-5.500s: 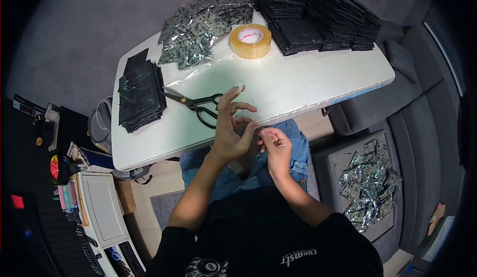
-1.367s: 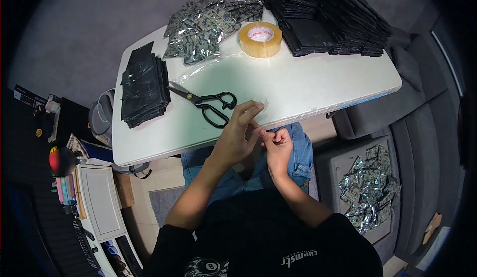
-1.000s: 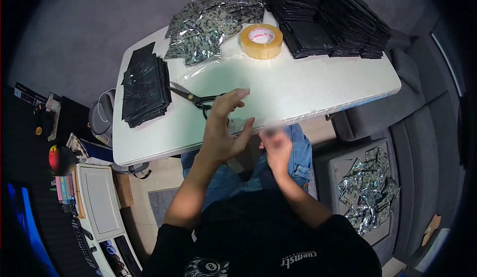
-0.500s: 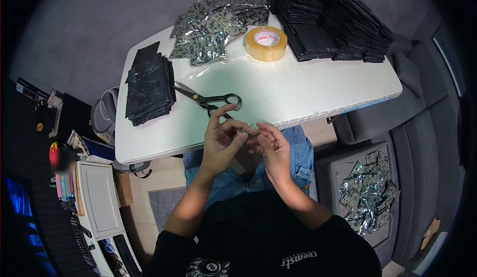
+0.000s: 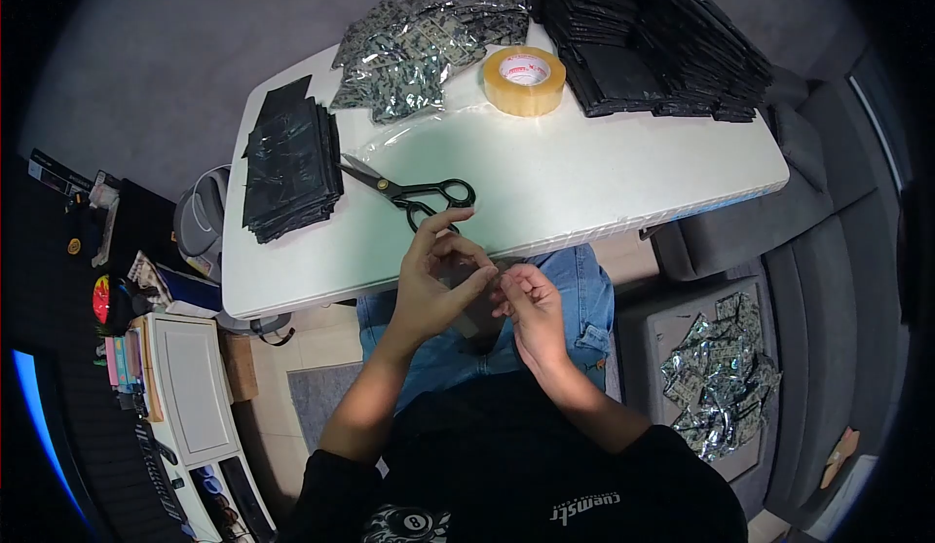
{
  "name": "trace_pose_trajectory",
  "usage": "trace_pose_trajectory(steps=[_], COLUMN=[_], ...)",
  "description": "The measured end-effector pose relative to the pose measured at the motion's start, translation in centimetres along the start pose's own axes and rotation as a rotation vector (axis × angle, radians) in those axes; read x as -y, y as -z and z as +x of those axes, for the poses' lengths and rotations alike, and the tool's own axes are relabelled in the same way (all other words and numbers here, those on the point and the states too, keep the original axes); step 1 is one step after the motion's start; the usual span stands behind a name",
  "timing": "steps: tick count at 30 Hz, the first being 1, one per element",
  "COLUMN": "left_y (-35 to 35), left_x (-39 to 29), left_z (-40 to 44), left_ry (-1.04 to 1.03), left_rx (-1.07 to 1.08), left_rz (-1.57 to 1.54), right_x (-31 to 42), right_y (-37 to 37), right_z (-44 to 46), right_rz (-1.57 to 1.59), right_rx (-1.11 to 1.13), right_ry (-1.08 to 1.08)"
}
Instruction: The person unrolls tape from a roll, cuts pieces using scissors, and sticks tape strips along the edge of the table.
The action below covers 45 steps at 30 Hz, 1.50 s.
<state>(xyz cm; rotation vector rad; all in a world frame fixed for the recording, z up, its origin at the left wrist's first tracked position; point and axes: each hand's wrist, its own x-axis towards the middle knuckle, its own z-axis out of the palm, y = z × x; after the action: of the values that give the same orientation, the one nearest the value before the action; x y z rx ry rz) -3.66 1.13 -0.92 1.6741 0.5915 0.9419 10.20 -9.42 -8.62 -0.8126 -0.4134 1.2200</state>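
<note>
My left hand (image 5: 438, 285) is at the near edge of the white table (image 5: 604, 168), its thumb and a finger pinched together and another finger raised. Close on its right, my right hand (image 5: 531, 311) has its thumb and fingertips together. Anything between the fingertips of either hand is too small to make out. Black-handled scissors (image 5: 414, 190) lie just beyond my left hand, blades slightly apart and pointing left. Farther back stands a roll of clear tape (image 5: 526, 82), beside camouflage-patterned pieces in clear plastic (image 5: 414, 56). A stack of black packets (image 5: 289, 173) is on the left.
Large piles of black packets (image 5: 648, 46) cover the back right of the table. More camouflage packets (image 5: 721, 377) rest on a grey ottoman (image 5: 654, 348) at right, next to a grey sofa (image 5: 828, 290). A white cabinet (image 5: 198, 387) stands at lower left.
My left hand, spread wide a second ago, has closed into a pinch and come beside my right hand. The view has shifted slightly, and more of the scissors shows.
</note>
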Motion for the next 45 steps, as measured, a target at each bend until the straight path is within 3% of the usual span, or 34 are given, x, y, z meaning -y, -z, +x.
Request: trace_pose_trajectory(steps=[11, 26, 45], left_y=[-0.7, -0.7, -0.9], left_x=[-1.0, -0.3, -0.5], left_z=[0.4, 1.9, 1.8], left_ry=[0.004, -0.243, -0.323], left_rx=[0.017, 0.116, 0.127], left_rz=[0.321, 0.734, 0.775], right_x=[-0.7, -2.6, -3.3], right_y=[0.2, 1.4, 1.0], right_z=[-0.3, 1.8, 2.0], right_rz=[0.157, 0.19, -0.069], right_rx=[-0.039, -0.139, -0.269], right_ry=[-0.038, -0.15, 0.026])
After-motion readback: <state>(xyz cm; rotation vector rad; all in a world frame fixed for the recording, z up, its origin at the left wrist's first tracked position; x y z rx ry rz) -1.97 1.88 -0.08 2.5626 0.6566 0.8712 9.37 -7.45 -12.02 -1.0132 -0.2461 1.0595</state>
